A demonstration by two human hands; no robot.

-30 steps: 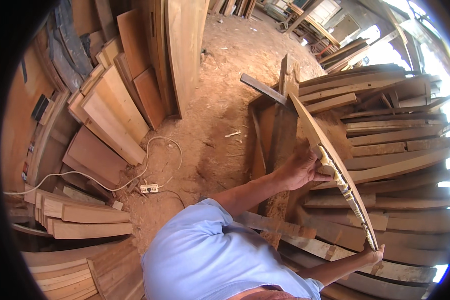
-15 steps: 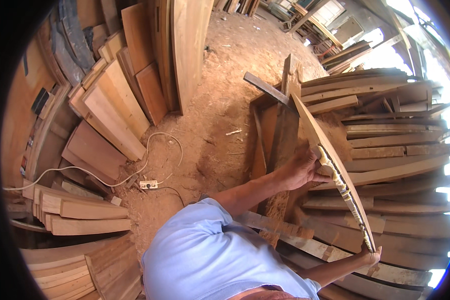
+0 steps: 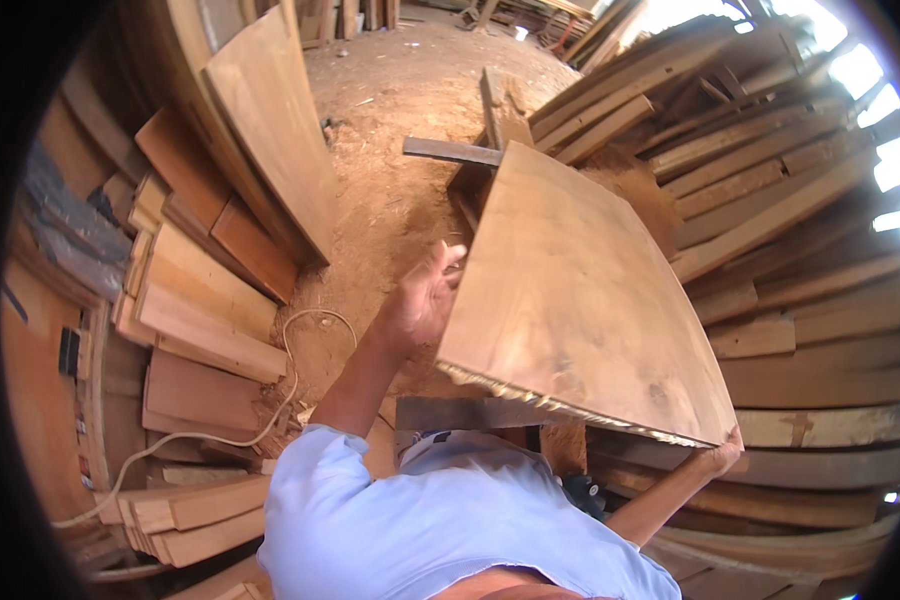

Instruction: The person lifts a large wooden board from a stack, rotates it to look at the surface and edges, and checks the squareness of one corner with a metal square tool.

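Observation:
A wide wooden board lies tilted before me, its broad, smooth face turned up. Along its near edge runs a ragged cream-coloured strip of what looks like squeezed-out glue. My right hand grips the near right corner, its fingers partly hidden by the wood. At the left edge, my left hand is raised beside the board with its fingers stretched out and slightly bent, somewhat blurred; whether the fingertips touch the edge I cannot tell. The board's far end is over a wooden stand with a dark bar jutting left.
Long planks are stacked along the right side. More boards lean and lie at the left, with a tall panel upright behind them. A white cable snakes over the sawdust-covered floor.
The board has turned from edge-on to showing its broad face. My left hand has come off its near edge and moved left. My right hand keeps hold of the corner. The view has swung right.

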